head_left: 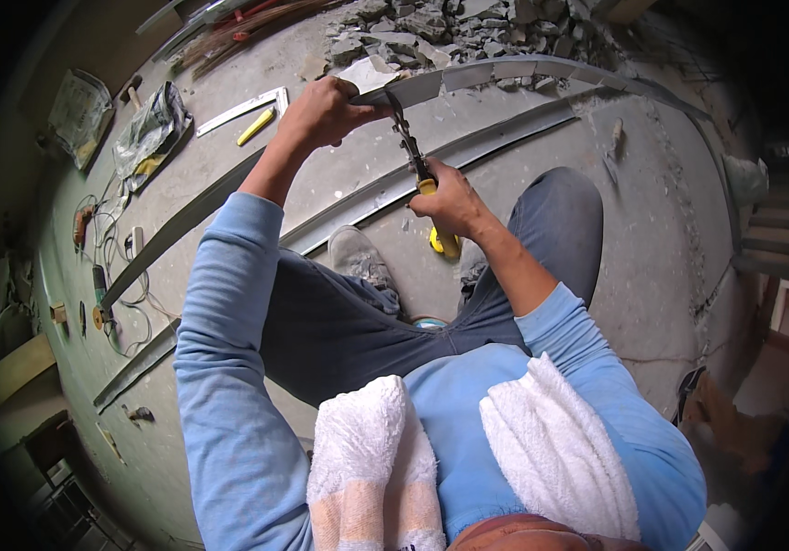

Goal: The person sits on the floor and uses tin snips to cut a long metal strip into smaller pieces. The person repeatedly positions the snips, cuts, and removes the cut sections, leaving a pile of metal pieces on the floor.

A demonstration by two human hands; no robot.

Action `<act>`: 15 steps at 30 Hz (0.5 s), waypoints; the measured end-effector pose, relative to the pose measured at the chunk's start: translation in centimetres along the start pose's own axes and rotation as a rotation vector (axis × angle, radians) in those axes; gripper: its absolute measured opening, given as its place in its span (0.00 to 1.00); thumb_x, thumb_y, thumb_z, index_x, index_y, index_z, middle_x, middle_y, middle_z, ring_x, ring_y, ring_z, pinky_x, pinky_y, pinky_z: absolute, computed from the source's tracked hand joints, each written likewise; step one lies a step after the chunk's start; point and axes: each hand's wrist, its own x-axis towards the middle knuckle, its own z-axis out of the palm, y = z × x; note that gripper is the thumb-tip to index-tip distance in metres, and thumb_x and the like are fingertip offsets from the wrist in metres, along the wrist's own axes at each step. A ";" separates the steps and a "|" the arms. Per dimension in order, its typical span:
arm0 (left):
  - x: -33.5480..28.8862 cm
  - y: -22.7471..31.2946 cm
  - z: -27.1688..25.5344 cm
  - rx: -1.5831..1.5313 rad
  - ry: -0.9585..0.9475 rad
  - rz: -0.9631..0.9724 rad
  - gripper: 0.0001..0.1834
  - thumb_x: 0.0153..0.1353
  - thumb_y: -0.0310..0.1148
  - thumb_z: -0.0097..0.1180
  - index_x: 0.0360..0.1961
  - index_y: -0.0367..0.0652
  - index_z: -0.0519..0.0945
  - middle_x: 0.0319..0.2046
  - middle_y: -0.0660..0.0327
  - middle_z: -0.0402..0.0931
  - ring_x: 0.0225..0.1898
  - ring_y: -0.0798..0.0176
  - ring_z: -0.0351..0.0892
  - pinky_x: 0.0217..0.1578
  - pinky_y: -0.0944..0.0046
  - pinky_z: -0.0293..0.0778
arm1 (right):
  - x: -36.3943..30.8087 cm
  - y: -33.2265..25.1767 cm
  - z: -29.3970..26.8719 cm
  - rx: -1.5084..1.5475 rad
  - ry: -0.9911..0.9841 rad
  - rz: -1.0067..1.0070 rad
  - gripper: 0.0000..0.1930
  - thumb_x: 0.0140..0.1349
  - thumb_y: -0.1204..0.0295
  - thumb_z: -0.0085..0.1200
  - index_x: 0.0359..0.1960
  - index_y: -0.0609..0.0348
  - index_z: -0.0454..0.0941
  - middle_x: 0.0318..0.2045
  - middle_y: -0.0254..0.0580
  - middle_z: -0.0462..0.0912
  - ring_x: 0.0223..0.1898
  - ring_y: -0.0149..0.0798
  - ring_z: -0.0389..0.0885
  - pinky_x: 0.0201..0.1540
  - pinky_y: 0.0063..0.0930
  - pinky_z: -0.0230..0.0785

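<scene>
Here, the person's left hand [323, 112] is closed on the edge of a long, thin strip of grey sheet metal [427, 86], which runs across beyond the knees and curves away to the upper right. The right hand [454, 200] is wrapped around the yellow grips of dark metal snips [405, 133], their blades at the strip just beside the left fingertips; whether the blades are fully together, I cannot tell. Nearer the feet, a straight grey metal channel [505, 138] lies on the dusty concrete floor [656, 239]. Left of the left hand, a slim yellow utility knife [256, 127] lies near a white angled frame piece [229, 112]. Beyond the strip is a heap of broken grey rubble [450, 35].
</scene>
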 end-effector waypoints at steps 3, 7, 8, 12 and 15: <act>0.0 0.0 0.0 0.004 0.011 0.020 0.35 0.54 0.64 0.68 0.24 0.35 0.82 0.16 0.55 0.79 0.18 0.60 0.84 0.22 0.61 0.79 | -0.3 -0.1 0.1 -0.023 0.038 -0.008 0.25 0.44 0.64 0.60 0.44 0.65 0.76 0.30 0.52 0.80 0.34 0.46 0.80 0.42 0.37 0.73; 0.0 -0.2 -0.1 -0.050 -0.008 0.023 0.35 0.54 0.63 0.69 0.23 0.34 0.81 0.15 0.56 0.78 0.18 0.61 0.84 0.22 0.61 0.80 | -0.4 -0.3 0.0 -0.037 0.046 0.022 0.24 0.43 0.63 0.60 0.42 0.64 0.78 0.30 0.52 0.80 0.34 0.46 0.79 0.42 0.37 0.73; 0.0 -0.3 -0.1 -0.057 -0.009 0.030 0.35 0.54 0.63 0.69 0.23 0.34 0.81 0.15 0.56 0.78 0.18 0.61 0.84 0.21 0.61 0.80 | -0.4 -0.4 -0.1 -0.043 0.046 0.017 0.24 0.43 0.63 0.60 0.42 0.64 0.78 0.30 0.52 0.80 0.34 0.46 0.79 0.42 0.37 0.73; 0.0 -0.7 -0.1 -0.072 -0.011 0.061 0.35 0.53 0.62 0.70 0.23 0.34 0.81 0.15 0.57 0.78 0.18 0.61 0.84 0.21 0.62 0.79 | -0.5 -0.6 0.1 -0.045 0.055 -0.005 0.23 0.44 0.62 0.61 0.39 0.65 0.77 0.30 0.53 0.80 0.33 0.46 0.79 0.41 0.37 0.73; 0.0 -0.7 -0.1 -0.090 -0.006 0.030 0.35 0.53 0.62 0.70 0.23 0.34 0.81 0.15 0.58 0.78 0.18 0.61 0.84 0.20 0.62 0.79 | -0.5 -0.6 0.3 -0.033 0.072 -0.012 0.21 0.44 0.63 0.60 0.38 0.66 0.77 0.30 0.54 0.80 0.32 0.47 0.79 0.40 0.38 0.73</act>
